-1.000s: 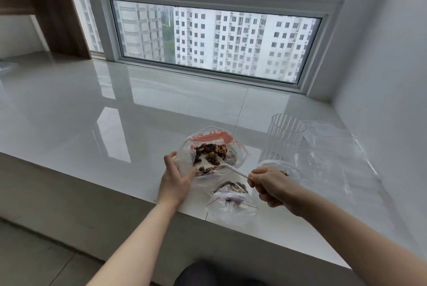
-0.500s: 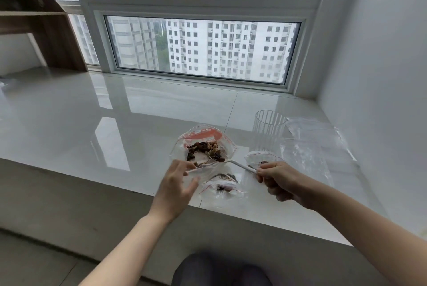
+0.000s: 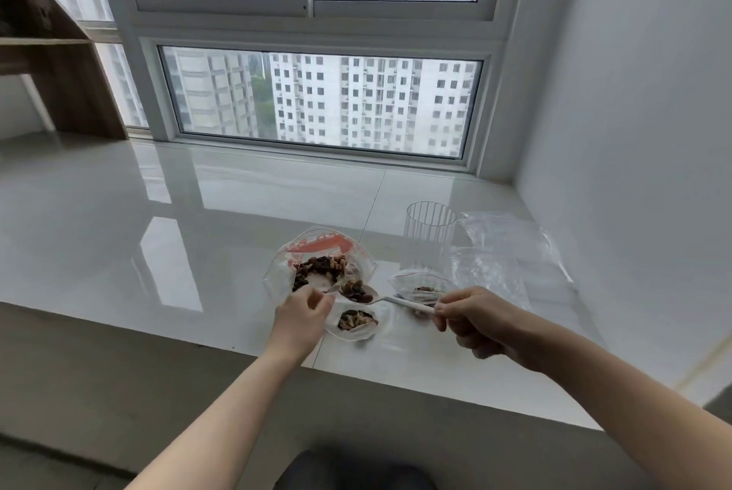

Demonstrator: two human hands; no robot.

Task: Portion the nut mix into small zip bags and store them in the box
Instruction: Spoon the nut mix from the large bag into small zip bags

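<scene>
No readable text, label, brand or number shows on anything in view

I see open, glossy sill [image 3: 166, 236] all along the left and behind the big bag [image 3: 321, 264]; a hand could pass there freely. Near the front edge it is crowded: the big bag, 2 small bags [image 3: 356, 321] [image 3: 420, 285] and the loaded spoon [image 3: 358, 291] sit close together between my left hand [image 3: 301, 315] and right hand [image 3: 471, 317]. To the right, a ribbed cup [image 3: 429, 232] stands upright, with loose bags [image 3: 511, 252] spread just beside it up to the wall [image 3: 633, 133]. The window frame [image 3: 317, 157] bounds the far side.
</scene>
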